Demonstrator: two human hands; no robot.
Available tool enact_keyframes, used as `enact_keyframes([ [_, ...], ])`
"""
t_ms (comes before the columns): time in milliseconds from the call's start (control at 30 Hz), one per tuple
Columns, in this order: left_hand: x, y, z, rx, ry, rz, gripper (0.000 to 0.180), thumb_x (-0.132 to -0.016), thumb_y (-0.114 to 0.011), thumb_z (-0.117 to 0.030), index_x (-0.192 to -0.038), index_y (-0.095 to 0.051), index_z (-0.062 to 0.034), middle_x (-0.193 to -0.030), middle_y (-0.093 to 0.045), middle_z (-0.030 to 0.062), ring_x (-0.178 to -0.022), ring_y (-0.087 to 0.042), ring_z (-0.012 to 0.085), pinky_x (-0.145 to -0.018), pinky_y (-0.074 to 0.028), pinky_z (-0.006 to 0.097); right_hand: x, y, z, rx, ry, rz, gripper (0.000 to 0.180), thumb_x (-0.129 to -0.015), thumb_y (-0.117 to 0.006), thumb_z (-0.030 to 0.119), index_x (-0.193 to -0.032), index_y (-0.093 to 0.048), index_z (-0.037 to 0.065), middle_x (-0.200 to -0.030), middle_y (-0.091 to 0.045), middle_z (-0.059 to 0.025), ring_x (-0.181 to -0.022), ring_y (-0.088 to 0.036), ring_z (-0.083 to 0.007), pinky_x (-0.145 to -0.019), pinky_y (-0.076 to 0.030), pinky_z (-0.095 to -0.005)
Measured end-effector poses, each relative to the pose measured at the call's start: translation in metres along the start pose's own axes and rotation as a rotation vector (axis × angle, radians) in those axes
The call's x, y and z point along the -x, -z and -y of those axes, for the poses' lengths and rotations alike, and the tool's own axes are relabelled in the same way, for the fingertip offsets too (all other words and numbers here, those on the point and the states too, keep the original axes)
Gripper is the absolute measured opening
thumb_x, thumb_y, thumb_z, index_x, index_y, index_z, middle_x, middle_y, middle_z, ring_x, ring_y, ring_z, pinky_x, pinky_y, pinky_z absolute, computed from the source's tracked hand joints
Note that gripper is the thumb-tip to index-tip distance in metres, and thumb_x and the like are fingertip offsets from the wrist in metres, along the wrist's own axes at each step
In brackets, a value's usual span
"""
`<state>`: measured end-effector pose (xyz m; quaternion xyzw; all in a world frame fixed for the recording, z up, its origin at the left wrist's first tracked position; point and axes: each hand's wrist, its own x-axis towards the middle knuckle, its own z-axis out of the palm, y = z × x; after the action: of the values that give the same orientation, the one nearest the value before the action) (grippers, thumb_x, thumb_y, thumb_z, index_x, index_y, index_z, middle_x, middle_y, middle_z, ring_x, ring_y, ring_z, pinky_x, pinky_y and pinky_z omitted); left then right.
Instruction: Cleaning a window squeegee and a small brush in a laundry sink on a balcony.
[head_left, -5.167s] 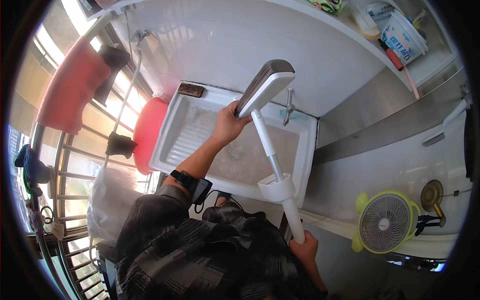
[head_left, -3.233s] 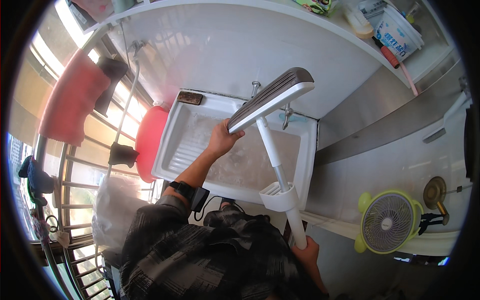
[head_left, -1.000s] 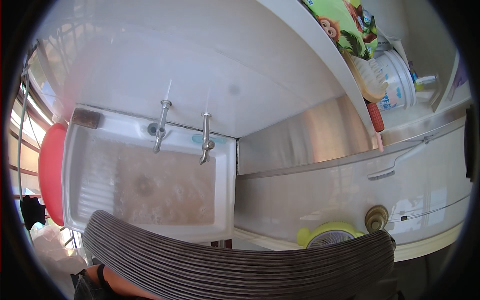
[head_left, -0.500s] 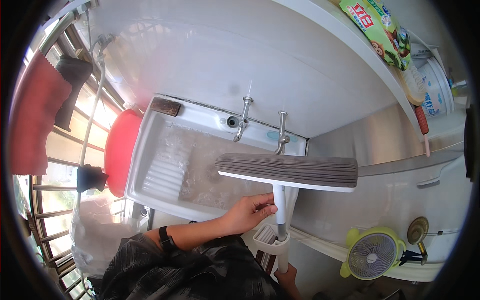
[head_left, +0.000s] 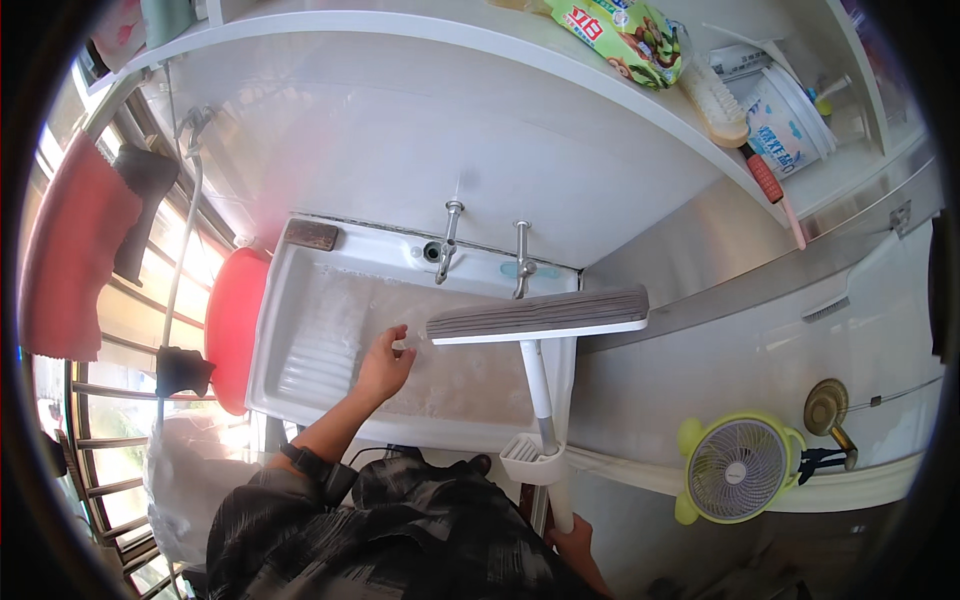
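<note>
The right hand is clamped round the lower handle of a white sponge mop; the left hand, loosely curled, holds nothing above the washboard sink. The mop's grey ribbed head is raised over the sink's right part, before two metal taps.

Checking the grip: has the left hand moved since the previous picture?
Yes. Against the sink, the left hand has moved left, away from the pole, toward the ribbed slope.

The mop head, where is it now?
In the head view, the mop head crosses in front of the sink's right rim, just below the right tap and right of the left hand.
</note>
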<state>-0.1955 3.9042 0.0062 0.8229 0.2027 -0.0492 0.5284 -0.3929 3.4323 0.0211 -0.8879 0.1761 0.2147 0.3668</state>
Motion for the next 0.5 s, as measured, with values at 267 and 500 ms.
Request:
enact_keyframes([
  [267, 0.022, 0.016, -0.108, 0.094, -0.688, -0.11, 0.059, -0.092, -0.067, -0.027, -0.141, -0.045, -0.0041, -0.138, -0.051, 0.0195, -0.121, -0.055, 0.033, -0.099, -0.047, 0.042, 0.008, 0.008, 0.009, 0.134, 0.068, -0.039, 0.037, -0.063, -0.077, 0.022, -0.095, -0.071, 0.005, -0.081, -0.072, -0.0156, -0.077, -0.072, -0.0304, -0.073, -0.056, -0.0391],
  [500, 0.046, -0.014, -0.18, 0.118, -0.792, -0.097, 0.071, -0.085, -0.076, -0.014, -0.144, -0.038, -0.0052, -0.141, -0.051, 0.0166, -0.122, -0.055, 0.0279, -0.102, -0.045, 0.039, 0.017, 0.01, 0.027, 0.245, -0.052, -0.099, 0.031, -0.07, -0.073, 0.034, -0.088, -0.072, 0.009, -0.079, -0.071, -0.014, -0.076, -0.071, -0.0313, -0.073, -0.054, -0.0413],
])
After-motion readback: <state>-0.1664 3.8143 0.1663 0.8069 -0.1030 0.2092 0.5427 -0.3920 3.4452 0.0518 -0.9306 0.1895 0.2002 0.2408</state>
